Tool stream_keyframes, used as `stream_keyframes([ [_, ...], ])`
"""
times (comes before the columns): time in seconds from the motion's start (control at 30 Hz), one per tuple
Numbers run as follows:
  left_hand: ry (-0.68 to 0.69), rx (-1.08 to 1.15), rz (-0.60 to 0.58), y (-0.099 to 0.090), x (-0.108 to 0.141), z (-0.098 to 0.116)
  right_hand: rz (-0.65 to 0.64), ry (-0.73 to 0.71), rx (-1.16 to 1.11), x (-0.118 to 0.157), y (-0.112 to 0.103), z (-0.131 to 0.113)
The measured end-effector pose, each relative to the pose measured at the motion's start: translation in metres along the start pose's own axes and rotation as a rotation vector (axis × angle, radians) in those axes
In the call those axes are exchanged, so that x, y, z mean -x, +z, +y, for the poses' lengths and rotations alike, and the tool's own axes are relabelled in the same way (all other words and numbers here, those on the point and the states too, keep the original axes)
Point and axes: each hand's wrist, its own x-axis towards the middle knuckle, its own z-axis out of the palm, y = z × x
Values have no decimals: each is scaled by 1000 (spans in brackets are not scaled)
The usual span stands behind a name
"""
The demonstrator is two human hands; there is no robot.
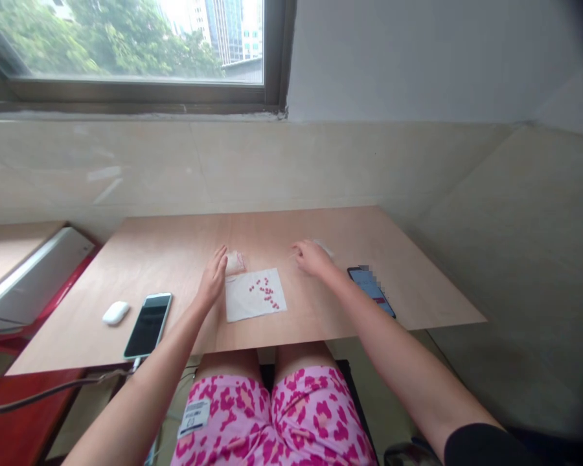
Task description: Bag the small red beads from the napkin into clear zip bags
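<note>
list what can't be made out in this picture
Head view: anything held in the right hand; too small, blurred.
Head view: left end of the white packet; seemingly behind the left hand.
Head view: part of the phone at right; pixelation covers it.
Head view: fine print on the label; too small.

Beads (267, 291) on a sheet (239, 307) upon the table (272, 233), bag (234, 263) just behind, one phone (148, 325) left, another phone (369, 285) right

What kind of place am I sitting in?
Probably a city workroom or study room: a wood-topped table stands by a plain wall, and the window shows trees and tall buildings.
</note>
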Motion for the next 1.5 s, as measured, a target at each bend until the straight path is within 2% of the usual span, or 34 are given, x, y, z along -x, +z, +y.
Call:
stream_keyframes([
  [0.07, -17, 29, 72, -7, 13, 24, 47, 15, -142, 20, -16, 2],
  [0.13, -77, 122, 59, -10, 30, 50, 93, 40, -419, 46, -27, -1],
  [0.23, -187, 340, -85, -3, 64, 84, 50, 83, -864, 86, -31, -19],
  [0.33, -422, 700, -253, 15, 103, 109, -69, 139, -1263, 122, -21, -49],
  [0.4, -642, 991, -383, 27, 128, 120, -151, 176, -1449, 141, -10, -68],
  [0.47, -728, 1130, -453, 34, 149, 125, -204, 208, -1545, 157, 1, -79],
  [0.53, -734, 1125, -417, 35, 164, 125, -223, 233, -1562, 168, 10, -82],
  [0.6, -719, 1056, -309, 32, 171, 119, -224, 250, -1536, 176, 17, -81],
  [0.7, -680, 979, -160, 26, 172, 105, -221, 279, -1483, 182, 24, -75],
  [0.77, -651, 945, -114, 22, 169, 98, -220, 288, -1462, 182, 27, -71],
  [1.07, -695, 943, -99, 18, 149, 92, -278, 248, -1434, 174, 31, -64],
  [1.3, -671, 915, -101, 20, 148, 86, -300, 238, -1475, 174, 31, -63],
  [1.5, -621, 792, -75, 15, 152, 91, -328, 225, -1536, 178, 33, -67],
])
